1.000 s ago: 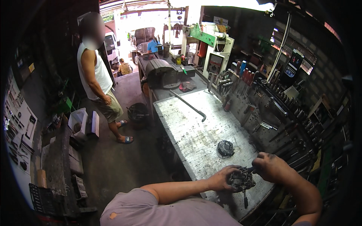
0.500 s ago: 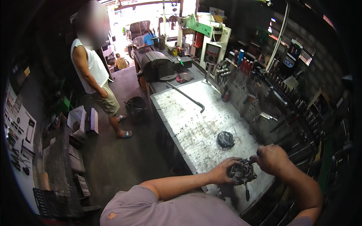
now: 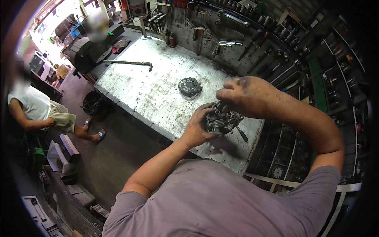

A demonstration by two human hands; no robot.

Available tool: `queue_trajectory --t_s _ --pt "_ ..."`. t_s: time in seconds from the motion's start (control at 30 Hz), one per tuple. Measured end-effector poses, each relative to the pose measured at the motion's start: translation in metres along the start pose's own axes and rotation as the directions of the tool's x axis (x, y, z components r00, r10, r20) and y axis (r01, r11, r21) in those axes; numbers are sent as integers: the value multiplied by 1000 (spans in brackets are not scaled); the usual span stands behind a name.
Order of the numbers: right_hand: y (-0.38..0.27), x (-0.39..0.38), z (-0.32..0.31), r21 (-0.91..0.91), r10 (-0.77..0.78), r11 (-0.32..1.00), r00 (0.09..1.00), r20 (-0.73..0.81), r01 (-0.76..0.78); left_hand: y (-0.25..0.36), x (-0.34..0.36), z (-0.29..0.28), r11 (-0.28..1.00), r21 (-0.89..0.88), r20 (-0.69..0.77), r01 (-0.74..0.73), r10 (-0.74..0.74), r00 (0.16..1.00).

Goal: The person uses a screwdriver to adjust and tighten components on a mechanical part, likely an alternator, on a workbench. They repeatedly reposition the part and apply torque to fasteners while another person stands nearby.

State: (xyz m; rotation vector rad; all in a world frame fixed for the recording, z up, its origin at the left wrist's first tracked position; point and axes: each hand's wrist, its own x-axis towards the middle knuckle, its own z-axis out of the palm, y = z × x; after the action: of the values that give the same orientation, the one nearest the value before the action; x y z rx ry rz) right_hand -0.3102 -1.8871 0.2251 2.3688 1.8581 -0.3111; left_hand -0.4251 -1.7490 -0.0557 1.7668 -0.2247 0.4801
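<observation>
On the near end of the metal-topped bench (image 3: 136,89) sits a dark, greasy alternator (image 3: 222,121) with a finned part on its upper face. My left hand (image 3: 197,127) wraps round its left side and grips it. Above its far right side my right hand (image 3: 245,94) is closed in a fist, thumb and fingers pressed together. Whatever those fingers hold is hidden. A thin rod with a dark handle (image 3: 242,135) sticks out from the alternator's near right side. Just beyond lies a round black vented cover (image 3: 190,87), untouched.
A long bent bar (image 3: 130,63) lies farther along the bench. Wrenches and sockets hang on the tool board (image 3: 233,35) behind it. Shelves of parts (image 3: 331,75) stand to my right. A person in a white top (image 3: 33,104) stands at left, near a black tub (image 3: 92,102).
My view has swung to the right and down, so the bench and the person appear farther left. My left hand still grips the alternator; my right fist stays close above it.
</observation>
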Motion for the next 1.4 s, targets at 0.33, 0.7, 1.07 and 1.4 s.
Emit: queue_trajectory --t_s 0.33,0.7,1.07,1.4 --pt "-14 -20 8 209 160 972 953 -257 -107 12 -2 -19 999 -11 3 -49 49 999" --pt "-28 -31 19 265 175 954 979 -104 -142 27 -6 -25 998 62 28 31 -33 999" --pt "-35 -22 11 -6 174 985 984 30 -174 14 -10 -22 998 -16 -46 -64 63 997" --pt "-47 -15 -1 -168 287 949 951 113 -266 51 -3 -19 979 123 -211 -165 188 959"
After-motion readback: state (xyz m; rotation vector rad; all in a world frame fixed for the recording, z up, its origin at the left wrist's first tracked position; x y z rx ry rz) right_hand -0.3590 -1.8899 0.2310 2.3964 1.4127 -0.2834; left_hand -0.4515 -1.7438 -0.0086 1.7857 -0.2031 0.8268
